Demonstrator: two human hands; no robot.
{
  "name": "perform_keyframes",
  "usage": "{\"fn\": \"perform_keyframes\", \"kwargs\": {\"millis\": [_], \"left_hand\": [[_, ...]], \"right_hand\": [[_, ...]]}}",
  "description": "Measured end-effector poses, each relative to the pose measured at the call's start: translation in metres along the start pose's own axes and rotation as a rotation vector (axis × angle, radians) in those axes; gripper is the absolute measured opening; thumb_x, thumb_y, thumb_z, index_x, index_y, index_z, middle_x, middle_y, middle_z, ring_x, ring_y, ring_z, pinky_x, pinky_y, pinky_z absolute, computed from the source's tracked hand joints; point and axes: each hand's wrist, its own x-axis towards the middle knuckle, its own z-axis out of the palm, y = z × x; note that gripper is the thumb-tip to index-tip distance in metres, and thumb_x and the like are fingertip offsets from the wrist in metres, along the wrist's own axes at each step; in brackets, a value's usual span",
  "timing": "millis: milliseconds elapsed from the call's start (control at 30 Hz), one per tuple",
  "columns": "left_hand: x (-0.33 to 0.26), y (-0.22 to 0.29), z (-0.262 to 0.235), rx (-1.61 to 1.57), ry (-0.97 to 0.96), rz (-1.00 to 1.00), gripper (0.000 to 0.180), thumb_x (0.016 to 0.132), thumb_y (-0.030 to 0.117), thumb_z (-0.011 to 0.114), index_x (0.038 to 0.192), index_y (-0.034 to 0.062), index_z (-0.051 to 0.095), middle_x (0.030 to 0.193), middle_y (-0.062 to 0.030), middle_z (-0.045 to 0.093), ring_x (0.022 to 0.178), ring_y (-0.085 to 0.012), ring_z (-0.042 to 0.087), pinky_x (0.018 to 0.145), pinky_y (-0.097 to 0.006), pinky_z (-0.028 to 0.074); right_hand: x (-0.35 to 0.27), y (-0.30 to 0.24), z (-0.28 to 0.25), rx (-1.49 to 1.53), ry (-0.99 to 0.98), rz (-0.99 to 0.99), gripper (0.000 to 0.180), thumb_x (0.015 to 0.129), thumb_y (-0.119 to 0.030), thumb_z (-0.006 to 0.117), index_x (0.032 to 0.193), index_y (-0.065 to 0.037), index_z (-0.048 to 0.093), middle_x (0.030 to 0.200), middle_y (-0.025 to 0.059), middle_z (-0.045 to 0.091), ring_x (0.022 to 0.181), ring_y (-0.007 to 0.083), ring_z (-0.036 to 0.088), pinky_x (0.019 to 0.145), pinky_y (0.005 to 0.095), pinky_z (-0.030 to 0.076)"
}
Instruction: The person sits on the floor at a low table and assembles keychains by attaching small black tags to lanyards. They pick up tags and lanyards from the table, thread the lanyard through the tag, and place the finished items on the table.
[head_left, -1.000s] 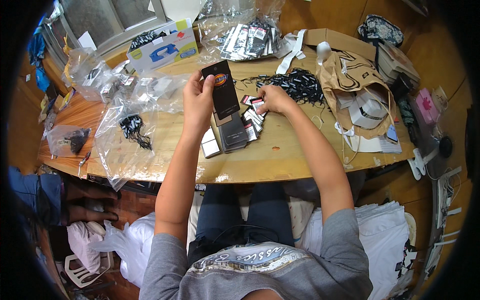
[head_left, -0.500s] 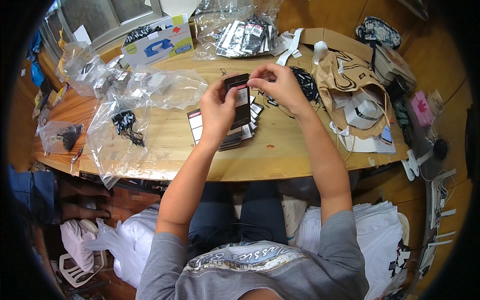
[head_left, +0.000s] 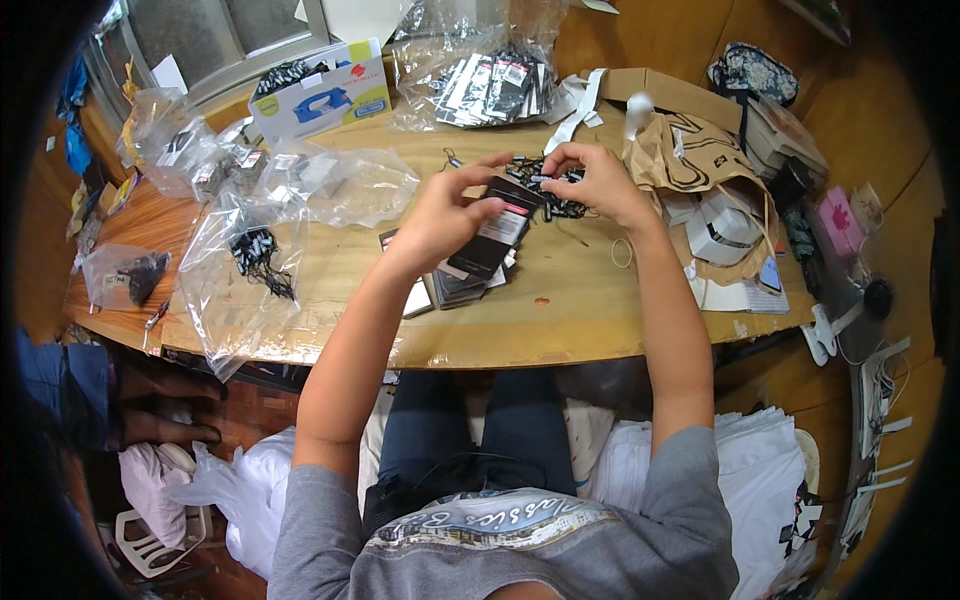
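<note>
Our left hand (head_left: 445,217) grips a tag (head_left: 497,249) over the stack (head_left: 461,292); beyond the stack our right hand (head_left: 597,184) pinches a string (head_left: 542,180). The tag seems light, stiff (maybe slippery), best held by its edges.

You wear this view on your head: it comes from the left one of two wide fisheye cameras set side by side, looking down and forward over your own body. Your grey shirt (head_left: 560,545) is nearest, at the lower edge, with your lap (head_left: 525,415) just beyond. Your left hand (head_left: 445,222) and right hand (head_left: 600,190) sit above the picture's centre, over the table (head_left: 590,310). The window (head_left: 240,45) lies well beyond, at upper left. The picture is upright, your left at its left; the table's front edge bows, and black rounds off the corners
</note>
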Motion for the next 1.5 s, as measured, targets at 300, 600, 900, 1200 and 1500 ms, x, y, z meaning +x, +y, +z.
{"fn": "perform_keyframes", "kwargs": {"millis": [300, 600, 900, 1200, 1500], "left_hand": [[0.026, -0.007, 0.007, -0.143, -0.047, -0.268, 0.018, 0.075, -0.001, 0.054, 0.093, -0.0048, 0.054, 0.081, -0.0063, 0.06, 0.068, -0.0093, 0.055, 0.065, -0.022, 0.046], [-0.003, -0.005, 0.006, -0.487, -0.061, -0.254, 0.02, 0.076, 0.0, 0.053, 0.095, -0.0048, 0.053, 0.085, -0.0111, 0.06, 0.073, -0.0151, 0.059, 0.068, -0.027, 0.049], [-0.013, -0.014, 0.036, -0.545, 0.055, -0.252, 0.017, 0.077, -0.002, 0.052, 0.094, -0.0054, 0.053, 0.081, -0.0083, 0.059, 0.069, -0.0111, 0.055, 0.062, -0.023, 0.047], [-0.023, -0.021, 0.038, -0.427, 0.278, -0.016, 0.017, 0.084, 0.006, 0.044, 0.096, 0.0015, 0.032, 0.097, -0.0194, 0.056, 0.082, -0.0181, 0.057, 0.07, -0.029, 0.048], [-0.031, -0.014, 0.054, 0.065, 0.595, 0.158, 0.019, 0.073, 0.006, 0.062, 0.087, -0.0022, 0.052, 0.07, -0.0076, 0.059, 0.06, -0.0067, 0.053, 0.052, -0.02, 0.043]], "right_hand": [[-0.023, -0.016, -0.017, -0.025, 0.049, 0.013, 0.016, 0.061, -0.002, 0.062, 0.077, 0.001, 0.062, 0.066, 0.0072, 0.06, 0.064, 0.0128, 0.056, 0.06, 0.0248, 0.043], [-0.043, 0.022, -0.04, 0.674, 0.329, 0.007, 0.008, 0.071, -0.004, 0.061, 0.078, -0.001, 0.062, 0.067, 0.0038, 0.059, 0.059, 0.0103, 0.054, 0.059, 0.0209, 0.044], [-0.035, -0.008, -0.003, 1.626, 0.301, -0.147, 0.014, 0.076, -0.021, 0.058, 0.079, -0.007, 0.057, 0.079, 0.0032, 0.055, 0.072, 0.0158, 0.051, 0.069, 0.0294, 0.043], [-0.052, -0.038, 0.019, 0.883, 0.467, -0.099, 0.013, 0.076, 0.0, 0.056, 0.088, 0.0, 0.061, 0.074, 0.004, 0.056, 0.057, 0.0078, 0.046, 0.051, 0.018, 0.038], [-0.072, -0.053, 0.055, 0.611, 0.55, 0.06, 0.008, 0.071, 0.0, 0.061, 0.079, 0.003, 0.061, 0.068, 0.0018, 0.056, 0.05, 0.0035, 0.043, 0.046, 0.0161, 0.036]]}}
